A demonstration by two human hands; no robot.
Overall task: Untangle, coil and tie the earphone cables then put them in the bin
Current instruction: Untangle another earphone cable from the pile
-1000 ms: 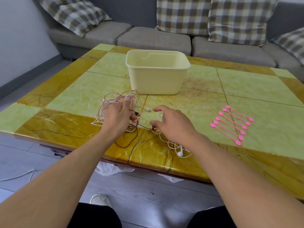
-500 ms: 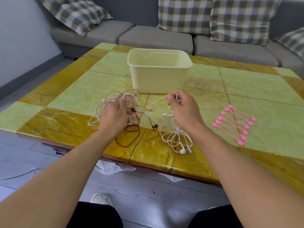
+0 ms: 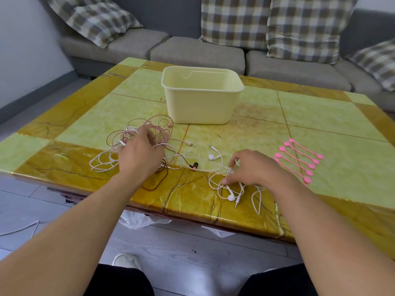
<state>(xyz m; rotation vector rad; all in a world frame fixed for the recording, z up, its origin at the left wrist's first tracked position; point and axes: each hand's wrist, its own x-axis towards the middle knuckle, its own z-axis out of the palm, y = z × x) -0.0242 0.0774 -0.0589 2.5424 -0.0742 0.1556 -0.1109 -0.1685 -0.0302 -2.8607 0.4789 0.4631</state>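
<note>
On the left of the glossy green-and-amber marble table (image 3: pixel 320 116), a loose tangle of pink and white earphone cables (image 3: pixel 147 133) is lying in open loops, with a darker brownish lead trailing off its near side. The left hand (image 3: pixel 140 155) is resting on top of that tangle, fingers curled down into the loops and apparently gripping a bunch, though the fingertips are hidden. Behind and slightly right, the pale yellow plastic bin (image 3: pixel 201 97) is standing open, far from both hands, and looks empty as far as I can see in.

Further right, a thin white earphone cable (image 3: pixel 215 165) is stretching across from the tangle to the right hand (image 3: pixel 253 169), which is pinching it near the table's near edge. The slack, with a white earbud and plug, is lying just near of that hand. That strand's long axis is running left to right between the hands, so pulling rightward looks like the freeing move. Right again, a row of pink silicone ties (image 3: pixel 299 161) is lying just beside the right hand, the nearer one to reach them.
</note>
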